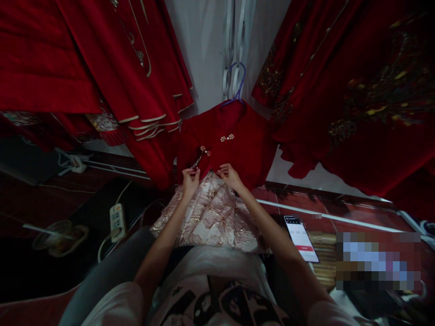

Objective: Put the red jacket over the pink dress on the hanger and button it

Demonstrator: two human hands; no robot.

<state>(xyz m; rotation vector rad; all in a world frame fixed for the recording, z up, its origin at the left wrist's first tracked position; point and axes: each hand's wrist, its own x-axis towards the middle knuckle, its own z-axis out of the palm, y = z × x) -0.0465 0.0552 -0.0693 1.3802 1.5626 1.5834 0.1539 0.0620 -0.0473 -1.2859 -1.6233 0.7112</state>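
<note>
A small red jacket (pixel 238 140) hangs on a purple hanger (pixel 238 83) in front of a white wall (pixel 204 40), approx. in the middle of the view. Below its hem comes out a pale lace skirt (pixel 212 217) with gold pattern, which spreads down toward the person's lap.

The left hand (pixel 190 180) is at the lower left edge of the jacket. Its fingers are pinched together on a small dark tassel or fastener piece (pixel 197 162) that hangs from the lower pearl clasp (pixel 205 151); the light is weak, so it is possibly the cloth edge that it pinches too. The right hand (pixel 230 175) is just beside it, at the hem of the jacket, fingers bent and closed on the red cloth edge. The two hands are near each other, not touching. A second pearl clasp (pixel 227 137) sits higher, near the middle of the jacket front.

On both sides hang many big red garments, left group (pixel 102 59) w/ pale trim, right group (pixel 356 90) w/ gold embroidery. On the dark floor at left lies a white power strip (pixel 117 222) with cable, and further left a transparent cup or dish (pixel 59 235), not clear which. At right of the person a phone (pixel 302 238) lies w/ lit screen, on a woven surface, well apart from the hands.
</note>
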